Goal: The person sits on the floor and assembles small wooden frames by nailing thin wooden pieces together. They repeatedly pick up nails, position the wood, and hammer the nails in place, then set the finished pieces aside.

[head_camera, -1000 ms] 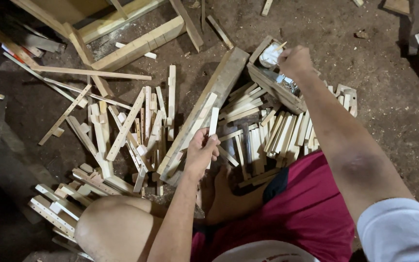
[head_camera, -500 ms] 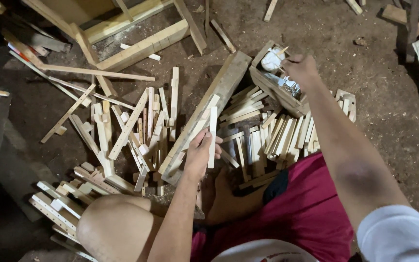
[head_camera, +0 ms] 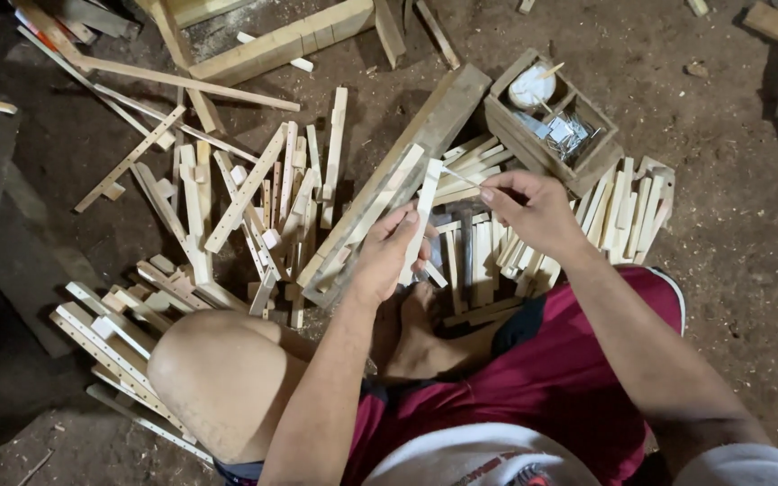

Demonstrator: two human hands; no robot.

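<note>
A seated person holds a short wooden slat and a thin nail-like pin over a floor strewn with wood strips.

Nearest the camera, a bare knee (head_camera: 213,378) and red shorts (head_camera: 551,369) fill the lower frame. Just beyond, the left hand (head_camera: 389,256) has its grip clenched around a pale wooden slat (head_camera: 425,202), held nearly upright. The right hand (head_camera: 533,211) pinches a thin pin (head_camera: 461,175) between thumb and fingertips, its tip pointing toward the slat's upper end. Under both hands lies a long plank (head_camera: 434,121), slanting up to the right, with loose wood strips (head_camera: 254,193) spread on the dirt floor (head_camera: 722,180) to either side. Farther off, just beyond the right hand, sits a wooden box (head_camera: 592,157) holding small metal pieces and a white round container. At the far edge lies a wooden frame (head_camera: 281,40).
</note>
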